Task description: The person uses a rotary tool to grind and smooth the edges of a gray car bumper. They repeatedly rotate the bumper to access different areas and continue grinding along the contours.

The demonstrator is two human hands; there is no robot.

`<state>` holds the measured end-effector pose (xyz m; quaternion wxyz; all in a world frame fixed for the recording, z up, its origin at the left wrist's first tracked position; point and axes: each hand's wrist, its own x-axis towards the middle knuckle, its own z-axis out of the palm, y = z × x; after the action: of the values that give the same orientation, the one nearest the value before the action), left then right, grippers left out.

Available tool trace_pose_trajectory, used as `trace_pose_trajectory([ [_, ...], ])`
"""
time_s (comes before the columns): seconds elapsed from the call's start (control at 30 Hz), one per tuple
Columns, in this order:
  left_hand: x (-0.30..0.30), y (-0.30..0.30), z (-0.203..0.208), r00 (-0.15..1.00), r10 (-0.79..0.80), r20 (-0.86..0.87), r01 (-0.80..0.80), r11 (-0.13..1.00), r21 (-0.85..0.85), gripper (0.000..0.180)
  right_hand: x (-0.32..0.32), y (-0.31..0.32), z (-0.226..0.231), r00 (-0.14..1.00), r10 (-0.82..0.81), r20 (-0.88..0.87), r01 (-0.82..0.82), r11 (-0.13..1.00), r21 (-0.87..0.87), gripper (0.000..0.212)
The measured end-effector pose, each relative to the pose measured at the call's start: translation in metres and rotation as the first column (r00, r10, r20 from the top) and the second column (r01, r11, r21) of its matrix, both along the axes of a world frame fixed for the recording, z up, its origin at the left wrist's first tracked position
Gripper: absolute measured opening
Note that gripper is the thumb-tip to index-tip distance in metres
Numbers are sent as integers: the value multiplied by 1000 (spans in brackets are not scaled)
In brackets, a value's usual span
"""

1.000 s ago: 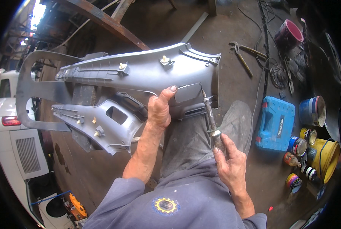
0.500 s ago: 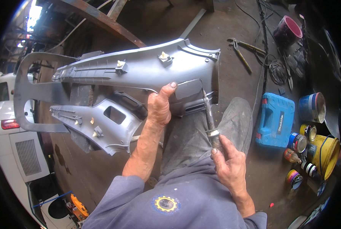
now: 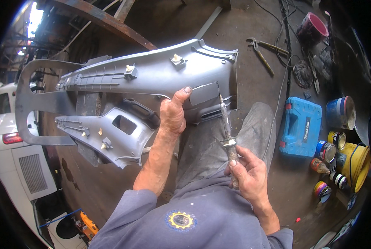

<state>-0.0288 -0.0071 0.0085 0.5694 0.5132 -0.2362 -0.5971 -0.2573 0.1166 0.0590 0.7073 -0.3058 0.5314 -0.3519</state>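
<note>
Silver-grey trim panel (image 3: pixel 152 79) is spanning left to centre; left hand (image 3: pixel 173 114) is gripping its near edge, thumb on top. Right hand (image 3: pixel 252 174) is pinching a soldering iron (image 3: pixel 225 120), tip reaching the far right corner of an outlined rectangle (image 3: pixel 204 95). Smaller panel (image 3: pixel 131 143) is lying nearer.

White glare burns out the opening (image 3: pixel 35 18) past the upper-left edge of the floor (image 3: pixel 252 85), which lies dim and darkens toward its right edge. A pale sheen spreads over the larger silver panel (image 3: pixel 154 68). The white vehicle (image 3: pixel 15 155) bows with fisheye distortion beside the black rim; the distant background looks soft.
</note>
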Motion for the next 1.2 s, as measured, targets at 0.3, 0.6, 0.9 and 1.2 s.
trace_pose_trajectory([
  [0.3, 0, 0, -1, 1000, 7, 14, -7, 1000, -26, 32, 1, -2, 2, 993, 9, 119, -16, 998, 62, 47],
  [0.6, -1, -2, -2, 1000, -12, 3, 12, 1000, -5, 33, 4, 0, 0, 988, -19, 156, 7, 997, 77, 45],
  [0.9, 0, -2, -5, 1000, -7, 2, 7, 1000, -5, 31, 3, -1, 2, 959, -57, 277, 22, 991, 130, 42],
  [1.2, 0, -2, -3, 1000, -4, 20, 4, 1000, -7, 32, 2, -3, 4, 941, -54, 334, 3, 988, 153, 40],
])
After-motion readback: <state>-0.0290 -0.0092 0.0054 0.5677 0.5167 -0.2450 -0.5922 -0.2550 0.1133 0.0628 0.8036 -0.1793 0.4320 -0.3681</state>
